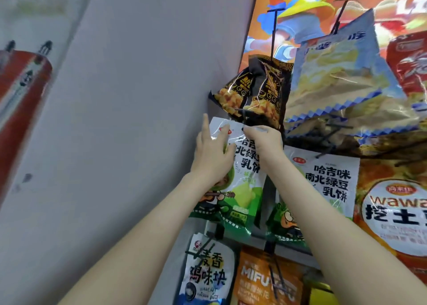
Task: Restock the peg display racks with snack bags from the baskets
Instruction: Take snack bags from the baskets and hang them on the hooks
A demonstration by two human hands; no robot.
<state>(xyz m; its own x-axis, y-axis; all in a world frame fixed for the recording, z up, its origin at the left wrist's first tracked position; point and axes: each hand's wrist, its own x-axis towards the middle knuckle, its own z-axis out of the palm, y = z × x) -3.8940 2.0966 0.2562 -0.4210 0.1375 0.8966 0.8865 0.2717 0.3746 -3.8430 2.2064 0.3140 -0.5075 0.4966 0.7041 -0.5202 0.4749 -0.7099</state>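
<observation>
A green-and-white snack bag [247, 184] is held high against the rack, its top edge at a black peg [246, 114], apparently for hooking on; the right hand [263, 140] pinches that edge; the left hand [212, 150] lies flat-fingered, steadying the side.

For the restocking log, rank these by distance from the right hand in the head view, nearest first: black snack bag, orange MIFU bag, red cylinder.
1. Black snack bag, just above the right hand.
2. Orange MIFU bag, lower row, below it.
3. Red cylinder, far left by the wall.
</observation>
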